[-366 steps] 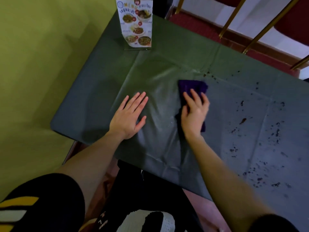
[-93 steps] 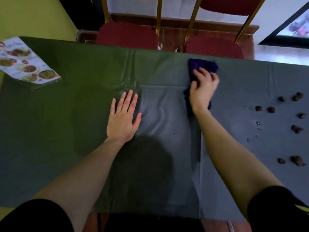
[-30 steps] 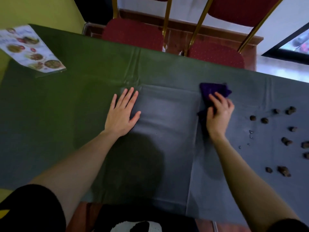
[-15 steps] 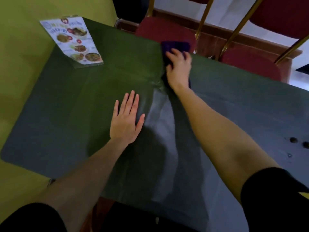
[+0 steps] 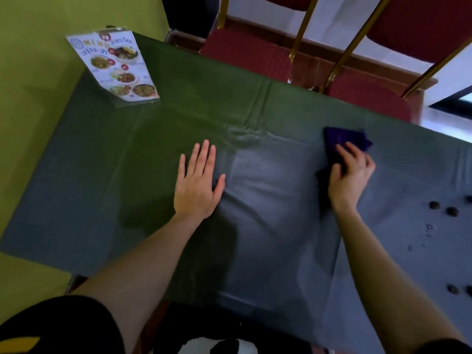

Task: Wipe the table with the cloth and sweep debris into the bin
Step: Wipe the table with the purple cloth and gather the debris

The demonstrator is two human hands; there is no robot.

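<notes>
A dark green table (image 5: 107, 180) fills the view, with a picture menu (image 5: 115, 69) headed "MENU" at its far left corner. The left hand (image 5: 198, 185) lies flat and spread on it; the right hand (image 5: 350, 175) presses the purple cloth (image 5: 342, 137) near the far edge. Small dark debris (image 5: 443, 209) lumps lie right of the cloth.

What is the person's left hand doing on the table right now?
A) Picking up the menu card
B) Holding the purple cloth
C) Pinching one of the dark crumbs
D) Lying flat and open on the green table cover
D: the left hand lies flat with fingers spread on the table cover, holding nothing, while the right hand presses on the purple cloth.
</notes>
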